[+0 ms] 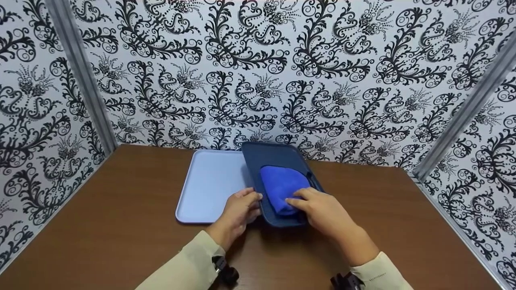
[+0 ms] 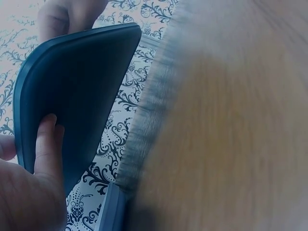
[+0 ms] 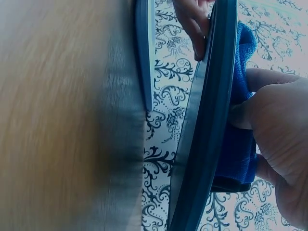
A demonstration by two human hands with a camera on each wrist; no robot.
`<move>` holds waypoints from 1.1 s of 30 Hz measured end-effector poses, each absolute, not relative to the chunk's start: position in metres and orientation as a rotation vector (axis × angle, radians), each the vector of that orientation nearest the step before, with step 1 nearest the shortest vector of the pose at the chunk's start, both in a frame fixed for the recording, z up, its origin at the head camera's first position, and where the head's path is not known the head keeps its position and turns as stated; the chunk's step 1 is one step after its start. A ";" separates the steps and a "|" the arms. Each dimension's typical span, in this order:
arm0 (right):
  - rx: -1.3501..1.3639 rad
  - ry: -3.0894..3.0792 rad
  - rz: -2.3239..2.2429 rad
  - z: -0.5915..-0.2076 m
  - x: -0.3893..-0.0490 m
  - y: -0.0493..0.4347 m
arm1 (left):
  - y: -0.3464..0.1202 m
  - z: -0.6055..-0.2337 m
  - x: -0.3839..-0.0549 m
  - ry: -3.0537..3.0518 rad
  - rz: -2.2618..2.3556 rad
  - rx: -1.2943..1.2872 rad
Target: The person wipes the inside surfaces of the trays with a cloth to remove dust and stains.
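Observation:
A dark navy tray (image 1: 271, 154) is held up off the table, tilted, its underside facing the left wrist camera. My left hand (image 1: 237, 211) grips its left edge, thumb on the upper side and fingers (image 2: 47, 144) spread beneath. On the tray's upper face lies a folded blue cloth (image 1: 280, 183), fuzzy like a microfiber towel. My right hand (image 1: 328, 209) holds the cloth near its lower right part, with fingers bent against it, and the right wrist view shows the thumb (image 3: 240, 114) tucked between cloth and tray. A small black piece (image 1: 310, 177) shows at the cloth's right edge.
A light blue tray (image 1: 209, 185) lies flat on the brown wooden table (image 1: 133, 197), partly covered by the navy tray in the head view. Behind stands a wall (image 1: 250, 80) with black floral patterns, and similar panels enclose both sides.

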State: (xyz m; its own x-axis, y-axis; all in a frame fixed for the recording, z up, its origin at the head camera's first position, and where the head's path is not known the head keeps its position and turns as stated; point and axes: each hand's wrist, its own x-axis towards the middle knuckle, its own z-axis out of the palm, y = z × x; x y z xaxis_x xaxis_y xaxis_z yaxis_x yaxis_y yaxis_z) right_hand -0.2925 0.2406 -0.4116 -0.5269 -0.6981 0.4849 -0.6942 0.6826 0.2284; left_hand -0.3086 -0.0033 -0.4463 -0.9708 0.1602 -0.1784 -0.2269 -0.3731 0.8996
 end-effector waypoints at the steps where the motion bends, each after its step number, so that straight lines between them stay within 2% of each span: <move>1: 1.054 -2.354 -0.007 -0.412 -0.293 0.242 | -0.003 -0.446 -0.309 1.601 2.428 -0.084; 18: 0.818 -2.470 -0.019 -0.418 -0.301 0.256 | -0.001 -0.446 -0.305 1.596 2.429 0.003; 33: 0.657 -2.721 -0.005 -0.397 -0.307 0.230 | 0.000 -0.445 -0.302 1.609 2.439 -0.002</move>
State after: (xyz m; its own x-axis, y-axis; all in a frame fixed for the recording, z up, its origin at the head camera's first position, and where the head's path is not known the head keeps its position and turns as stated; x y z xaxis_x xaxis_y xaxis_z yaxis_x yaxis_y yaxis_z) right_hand -0.3074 0.2299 -0.3969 -0.8348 -0.4436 0.3259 -0.4424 0.8930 0.0825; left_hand -0.3024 -0.0005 -0.4453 -0.9760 0.1811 -0.1212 -0.1827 -0.3768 0.9081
